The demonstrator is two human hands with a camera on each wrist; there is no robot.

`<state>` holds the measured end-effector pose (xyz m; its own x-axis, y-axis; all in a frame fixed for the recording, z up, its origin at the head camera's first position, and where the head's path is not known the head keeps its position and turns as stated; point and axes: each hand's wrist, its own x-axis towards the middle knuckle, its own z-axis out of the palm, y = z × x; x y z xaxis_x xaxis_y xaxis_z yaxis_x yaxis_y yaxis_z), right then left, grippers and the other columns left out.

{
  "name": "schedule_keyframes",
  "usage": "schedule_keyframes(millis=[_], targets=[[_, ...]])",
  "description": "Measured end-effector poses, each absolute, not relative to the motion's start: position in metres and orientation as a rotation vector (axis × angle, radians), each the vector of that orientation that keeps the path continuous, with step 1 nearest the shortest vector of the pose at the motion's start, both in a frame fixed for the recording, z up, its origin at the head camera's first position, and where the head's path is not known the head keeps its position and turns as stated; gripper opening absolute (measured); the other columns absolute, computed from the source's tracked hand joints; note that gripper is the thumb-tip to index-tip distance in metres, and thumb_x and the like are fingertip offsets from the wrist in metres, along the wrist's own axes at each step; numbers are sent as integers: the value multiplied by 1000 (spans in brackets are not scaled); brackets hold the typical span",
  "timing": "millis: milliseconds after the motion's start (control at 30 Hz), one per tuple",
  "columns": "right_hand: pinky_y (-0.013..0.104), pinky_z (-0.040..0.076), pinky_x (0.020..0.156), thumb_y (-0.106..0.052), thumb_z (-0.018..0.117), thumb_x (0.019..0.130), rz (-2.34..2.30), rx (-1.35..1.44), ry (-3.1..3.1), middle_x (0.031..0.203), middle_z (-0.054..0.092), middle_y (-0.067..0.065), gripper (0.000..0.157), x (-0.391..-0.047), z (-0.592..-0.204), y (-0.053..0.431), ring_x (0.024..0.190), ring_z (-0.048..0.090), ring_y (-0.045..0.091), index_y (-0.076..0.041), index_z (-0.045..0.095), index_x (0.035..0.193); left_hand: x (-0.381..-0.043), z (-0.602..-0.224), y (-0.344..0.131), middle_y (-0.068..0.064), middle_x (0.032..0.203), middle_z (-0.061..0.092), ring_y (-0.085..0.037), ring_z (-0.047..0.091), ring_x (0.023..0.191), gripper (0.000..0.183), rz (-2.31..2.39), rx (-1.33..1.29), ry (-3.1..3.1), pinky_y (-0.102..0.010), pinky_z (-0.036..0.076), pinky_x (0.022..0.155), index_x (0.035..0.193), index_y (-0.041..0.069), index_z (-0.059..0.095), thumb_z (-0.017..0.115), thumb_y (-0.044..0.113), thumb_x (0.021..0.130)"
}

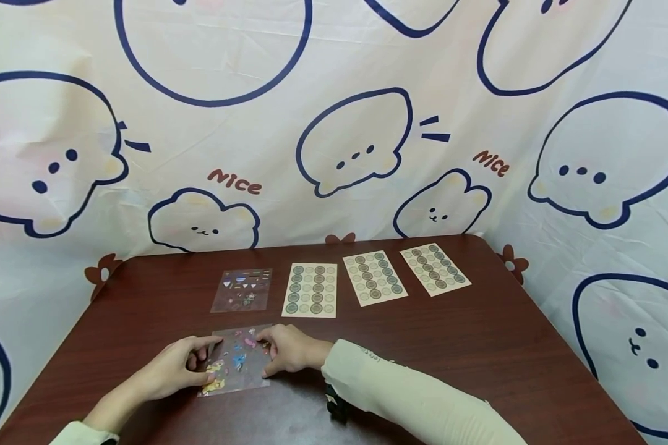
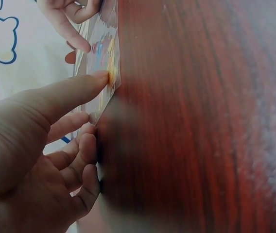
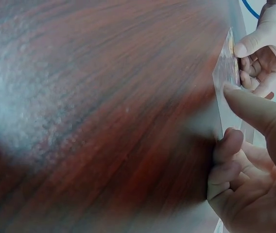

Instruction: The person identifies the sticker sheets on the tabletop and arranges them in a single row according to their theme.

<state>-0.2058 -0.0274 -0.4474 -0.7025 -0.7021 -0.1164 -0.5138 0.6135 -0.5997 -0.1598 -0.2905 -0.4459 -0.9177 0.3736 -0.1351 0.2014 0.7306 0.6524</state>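
A clear sheet of small colourful stickers (image 1: 250, 371) lies low over the near left part of the brown table. My left hand (image 1: 169, 369) holds its left side, the thumb by the yellow stickers and the index finger farther up that edge. From the opposite side my right hand (image 1: 292, 348) holds it, index finger near the top corner and thumb lower down. In the left wrist view the left thumb (image 2: 87, 87) lies over the sheet, with the other fingers bent beside its edge. The right thumb (image 3: 247, 103) rests at the sheet's near side in the right wrist view.
Behind the hands lies another clear sticker sheet (image 1: 242, 290). To its right are three cream sheets of round stickers: one straight (image 1: 310, 268), one tilted (image 1: 375, 296), one farthest right (image 1: 446, 285). A cartoon-printed cloth (image 1: 356, 210) hangs around the table (image 1: 451, 352).
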Motion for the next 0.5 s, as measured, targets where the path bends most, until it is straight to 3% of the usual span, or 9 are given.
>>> schedule_keyframes(millis=[233, 500], targets=[[9, 43, 63, -17, 82, 85, -935, -961, 2388, 60, 56, -9, 54, -207, -447, -23, 53, 48, -5, -2, 63, 133, -161, -446, -295, -5, 92, 51, -2, 44, 66, 67, 1048, 500, 2645, -24, 38, 58, 138, -5, 56, 81, 27, 85], [12, 41, 59, -14, 79, 87, -1060, -920, 2276, 64, 62, -2, 47, -212, -446, -16, 52, 49, -2, 1, 65, 129, -164, -448, -294, -8, 93, 54, -3, 46, 62, 60, 1159, 518, 2576, -25, 40, 54, 137, -6, 55, 76, 26, 91]])
